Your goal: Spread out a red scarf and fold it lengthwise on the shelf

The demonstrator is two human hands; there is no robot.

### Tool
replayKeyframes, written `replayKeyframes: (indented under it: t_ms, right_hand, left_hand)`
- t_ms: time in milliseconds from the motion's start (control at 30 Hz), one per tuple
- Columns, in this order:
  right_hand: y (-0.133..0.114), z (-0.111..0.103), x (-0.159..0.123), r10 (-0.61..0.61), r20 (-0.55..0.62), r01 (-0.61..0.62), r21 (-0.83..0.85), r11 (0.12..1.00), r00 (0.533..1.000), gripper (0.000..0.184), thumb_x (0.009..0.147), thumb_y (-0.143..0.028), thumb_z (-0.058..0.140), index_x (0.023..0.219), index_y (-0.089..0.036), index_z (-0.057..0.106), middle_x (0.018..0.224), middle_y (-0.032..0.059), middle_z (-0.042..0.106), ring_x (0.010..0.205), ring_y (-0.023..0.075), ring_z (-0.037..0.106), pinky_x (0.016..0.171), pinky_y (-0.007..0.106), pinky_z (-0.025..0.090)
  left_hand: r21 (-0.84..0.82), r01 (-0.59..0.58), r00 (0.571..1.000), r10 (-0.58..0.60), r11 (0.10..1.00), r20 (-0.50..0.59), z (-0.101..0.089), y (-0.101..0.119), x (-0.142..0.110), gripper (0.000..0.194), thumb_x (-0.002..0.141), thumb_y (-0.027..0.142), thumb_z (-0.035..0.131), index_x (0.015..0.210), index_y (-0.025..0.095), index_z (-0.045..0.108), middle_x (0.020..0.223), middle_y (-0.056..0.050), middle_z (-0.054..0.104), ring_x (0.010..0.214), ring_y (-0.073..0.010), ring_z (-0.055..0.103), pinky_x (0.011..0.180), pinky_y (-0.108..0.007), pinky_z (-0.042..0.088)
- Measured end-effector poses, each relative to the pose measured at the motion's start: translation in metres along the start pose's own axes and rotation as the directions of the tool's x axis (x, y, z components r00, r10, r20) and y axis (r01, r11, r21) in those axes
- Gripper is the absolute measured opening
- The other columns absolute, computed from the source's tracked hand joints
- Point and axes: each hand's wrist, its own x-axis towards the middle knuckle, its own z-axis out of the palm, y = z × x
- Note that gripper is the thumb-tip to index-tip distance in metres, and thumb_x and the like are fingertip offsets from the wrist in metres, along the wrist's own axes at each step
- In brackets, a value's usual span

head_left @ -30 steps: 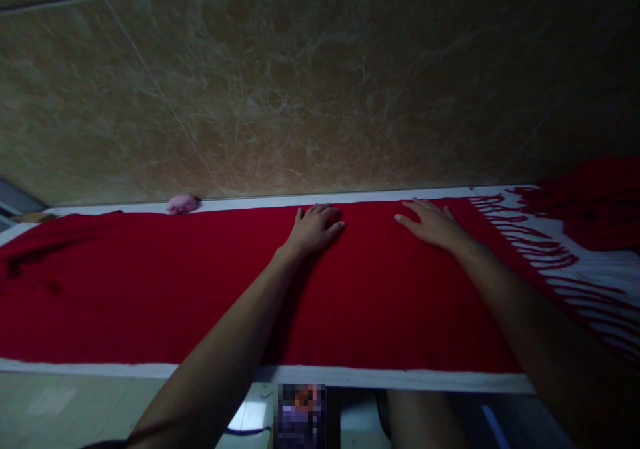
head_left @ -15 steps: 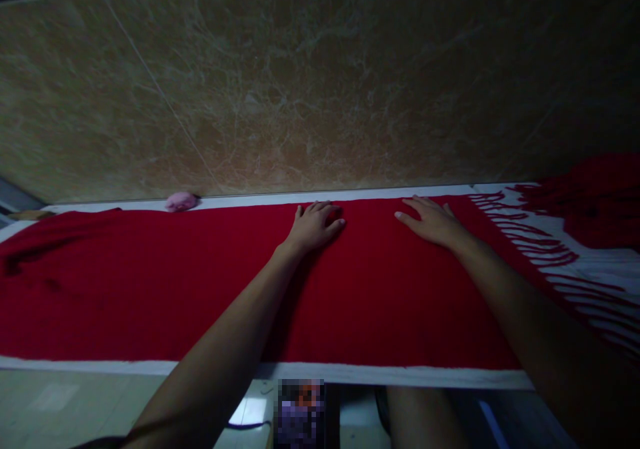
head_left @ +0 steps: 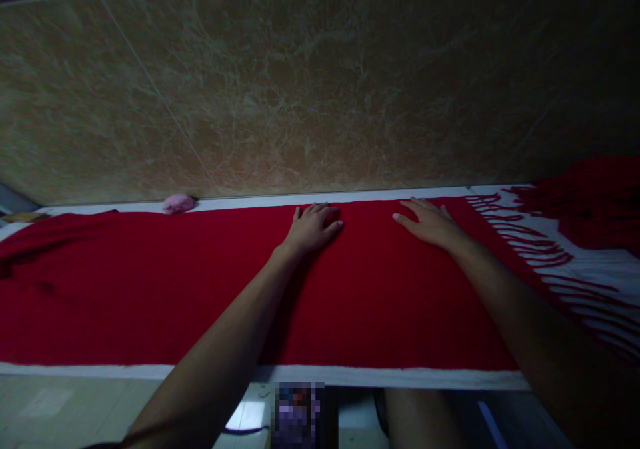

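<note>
A long red scarf (head_left: 165, 289) lies spread across a narrow white table (head_left: 390, 377), its fringe (head_left: 530, 239) fanned out at the right end. My left hand (head_left: 313, 228) rests palm down on the scarf near its far edge, with the fingers apart. To the right, my right hand (head_left: 427, 221) lies flat on the same cloth, close to the far edge and the fringed end, thumb spread toward the left hand. Between the hands the fabric looks smooth. Toward the left end it is wrinkled.
A marbled tile wall (head_left: 320, 82) rises right behind the table. By its foot sits a small pink fluffy thing (head_left: 179, 202). More bunched red fabric with fringe (head_left: 597, 202) is at the far right. Below the near edge, the tiled floor (head_left: 60, 409) shows.
Both hands stay in the same place on the scarf. The whole view has shifted very slightly; nothing else visibly differs.
</note>
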Motion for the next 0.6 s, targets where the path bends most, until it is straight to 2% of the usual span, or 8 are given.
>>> replayKeyframes:
  t_ms: [400, 600]
  right_hand:
    - [0.0029, 0.0018, 0.0014, -0.017, -0.016, 0.017, 0.016, 1.0, 1.0, 0.068, 0.099, -0.063, 0.042, 0.153, -0.023, 0.051, 0.166, 0.0141, 0.039, 0.154, 0.0365, 0.032, 0.122, 0.072, 0.022]
    - [-0.0023, -0.0041, -0.0031, -0.014, 0.019, 0.014, 0.013, 1.0, 1.0, 0.069, 0.101, -0.061, 0.039, 0.156, -0.02, 0.047, 0.168, 0.0158, 0.034, 0.156, 0.0357, 0.029, 0.124, 0.07, 0.019]
  left_hand:
    - [-0.003, -0.003, 1.0, 0.003, 1.0, 0.006, -0.0004, 0.0002, 0.0001, 0.049, 0.102, 0.055, 0.049, 0.144, 0.031, 0.058, 0.163, -0.007, 0.048, 0.153, -0.0304, 0.038, 0.125, -0.065, 0.021]
    - [-0.001, -0.003, 1.0, 0.003, 1.0, 0.004, 0.0002, -0.0002, 0.0001, 0.05, 0.102, 0.055, 0.048, 0.144, 0.031, 0.058, 0.163, -0.007, 0.048, 0.152, -0.0325, 0.039, 0.125, -0.066, 0.021]
